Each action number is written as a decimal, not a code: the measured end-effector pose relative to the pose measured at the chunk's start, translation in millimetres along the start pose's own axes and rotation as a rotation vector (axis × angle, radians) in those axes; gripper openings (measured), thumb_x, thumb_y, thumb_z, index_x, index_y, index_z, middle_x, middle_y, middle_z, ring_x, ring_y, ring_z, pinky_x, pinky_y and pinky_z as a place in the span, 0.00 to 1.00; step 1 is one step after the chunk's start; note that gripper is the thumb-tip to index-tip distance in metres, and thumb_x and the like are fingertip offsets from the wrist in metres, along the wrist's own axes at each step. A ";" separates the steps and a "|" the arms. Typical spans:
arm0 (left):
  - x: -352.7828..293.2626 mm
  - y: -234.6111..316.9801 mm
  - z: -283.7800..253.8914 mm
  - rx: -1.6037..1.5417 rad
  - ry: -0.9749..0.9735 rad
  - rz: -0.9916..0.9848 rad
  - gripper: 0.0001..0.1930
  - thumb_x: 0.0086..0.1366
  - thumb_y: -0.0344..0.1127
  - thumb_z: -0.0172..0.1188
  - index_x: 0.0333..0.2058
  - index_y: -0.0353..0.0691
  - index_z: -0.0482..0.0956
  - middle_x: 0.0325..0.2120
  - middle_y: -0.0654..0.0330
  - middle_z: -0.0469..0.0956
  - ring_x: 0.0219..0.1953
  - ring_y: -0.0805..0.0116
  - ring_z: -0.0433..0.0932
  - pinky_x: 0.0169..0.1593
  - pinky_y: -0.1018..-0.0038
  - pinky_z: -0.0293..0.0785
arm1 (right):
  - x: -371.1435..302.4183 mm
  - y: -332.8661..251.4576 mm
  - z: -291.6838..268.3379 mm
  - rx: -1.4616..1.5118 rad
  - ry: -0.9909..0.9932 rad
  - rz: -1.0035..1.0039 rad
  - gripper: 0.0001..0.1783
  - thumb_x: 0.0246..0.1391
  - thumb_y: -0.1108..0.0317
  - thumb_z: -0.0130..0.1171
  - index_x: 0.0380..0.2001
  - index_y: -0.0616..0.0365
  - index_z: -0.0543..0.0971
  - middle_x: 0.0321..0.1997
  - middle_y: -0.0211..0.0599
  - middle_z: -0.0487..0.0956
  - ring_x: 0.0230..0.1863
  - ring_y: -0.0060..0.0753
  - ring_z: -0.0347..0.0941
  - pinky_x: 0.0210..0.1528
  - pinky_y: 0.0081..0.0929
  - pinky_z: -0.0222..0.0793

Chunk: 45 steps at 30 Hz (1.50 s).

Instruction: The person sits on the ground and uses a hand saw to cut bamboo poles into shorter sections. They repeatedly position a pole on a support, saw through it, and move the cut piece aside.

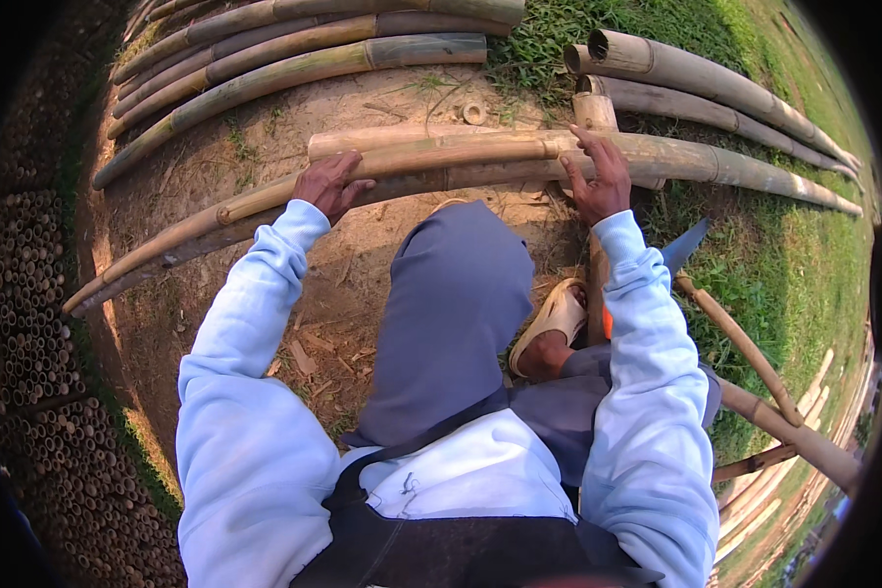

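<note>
A long tan bamboo pole [461, 149] crosses in front of me, curving across nearly the whole view. My left hand [333, 185] is closed over it left of centre, thumb toward the right. Farther right my right hand [601, 176] spans the same pole, fingertips on its far side and thumb nearer me. A darker length of bamboo [421, 184] runs along its near side. Just beyond lies a pale, shorter bamboo piece [338, 145]. Under the pole by my right hand is a bamboo support [595, 110]. The undersides of both hands are hidden.
Several bamboo poles [265, 93] lie at the far left, and more poles [696, 73] at the far right. Many cut bamboo ends [39, 323] are stacked on the left. A blue blade-like piece [685, 246] and a bamboo frame [755, 358] stand right of my right arm.
</note>
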State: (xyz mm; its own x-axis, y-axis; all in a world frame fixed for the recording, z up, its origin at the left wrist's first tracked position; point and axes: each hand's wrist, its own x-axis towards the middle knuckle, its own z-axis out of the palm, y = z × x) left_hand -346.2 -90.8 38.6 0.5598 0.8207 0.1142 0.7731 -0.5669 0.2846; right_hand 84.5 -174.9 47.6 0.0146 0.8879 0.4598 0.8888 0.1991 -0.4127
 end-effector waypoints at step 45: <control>94.8 58.4 51.0 0.138 -0.404 0.068 0.54 0.50 0.45 0.73 0.70 0.41 0.49 0.64 0.43 0.64 0.65 0.43 0.66 0.65 0.57 0.67 | -187.3 -122.5 -102.5 0.635 0.256 0.531 0.14 0.59 0.75 0.62 0.48 0.68 0.78 0.31 0.28 0.78 0.28 0.16 0.70 0.32 0.17 0.67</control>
State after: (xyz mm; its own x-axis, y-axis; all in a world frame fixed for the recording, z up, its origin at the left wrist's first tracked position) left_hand -232.8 -49.7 17.5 0.6611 0.7034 -0.2611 0.7480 -0.6451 0.1561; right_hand 19.8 -408.0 92.6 0.5259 0.8233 0.2135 0.3125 0.0464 -0.9488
